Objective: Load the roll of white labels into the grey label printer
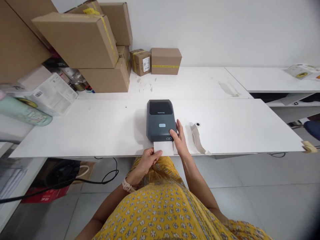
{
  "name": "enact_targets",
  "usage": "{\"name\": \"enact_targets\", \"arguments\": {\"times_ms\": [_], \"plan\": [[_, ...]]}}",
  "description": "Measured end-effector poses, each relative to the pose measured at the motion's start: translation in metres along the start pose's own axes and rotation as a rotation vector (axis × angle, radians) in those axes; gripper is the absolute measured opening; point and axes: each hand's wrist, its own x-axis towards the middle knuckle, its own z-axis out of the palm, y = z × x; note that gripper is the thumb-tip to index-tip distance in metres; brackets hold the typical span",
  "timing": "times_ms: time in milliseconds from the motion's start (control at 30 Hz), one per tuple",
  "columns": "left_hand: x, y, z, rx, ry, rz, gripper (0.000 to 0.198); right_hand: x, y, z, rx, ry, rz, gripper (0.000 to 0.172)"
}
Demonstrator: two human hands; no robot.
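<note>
A dark grey label printer [162,120] stands near the front edge of the table, its light button on top. White label paper [163,147] sticks out of the printer's front and reaches past the table edge. My left hand [149,159] pinches the left side of this paper between thumb and fingers. My right hand [179,138] grips the printer's front right corner, thumb on top and fingers along its side. A small paper roll [197,125] with a loose curling strip lies to the right of that hand.
Cardboard boxes [77,41] are stacked at the back left, and two smaller ones, including a brown box [166,61], stand by the wall. A green bottle [30,108] lies at the far left. Black cables [100,182] hang below the white table [240,126]. Another label roll [302,71] rests far right.
</note>
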Motion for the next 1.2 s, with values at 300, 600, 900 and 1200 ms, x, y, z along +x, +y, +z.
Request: {"name": "enact_targets", "arguments": {"times_ms": [300,600,900,1200], "plan": [[-0.003,0.023,-0.035,0.221,-0.019,0.113,0.047,0.006,-0.037,-0.004,-0.645,-0.061,-0.499,0.028],[0.026,0.034,-0.031,0.182,0.483,0.518,0.049,0.008,-0.037,-0.006,-0.404,-0.128,-0.377,0.034],[0.036,0.025,-0.017,0.11,0.413,0.541,0.063,-0.016,-0.006,-0.002,0.044,-0.025,-0.106,0.066],[0.04,0.026,-0.007,-0.067,0.443,0.647,0.058,-0.014,-0.008,-0.001,0.199,-0.023,-0.12,0.065]]}}
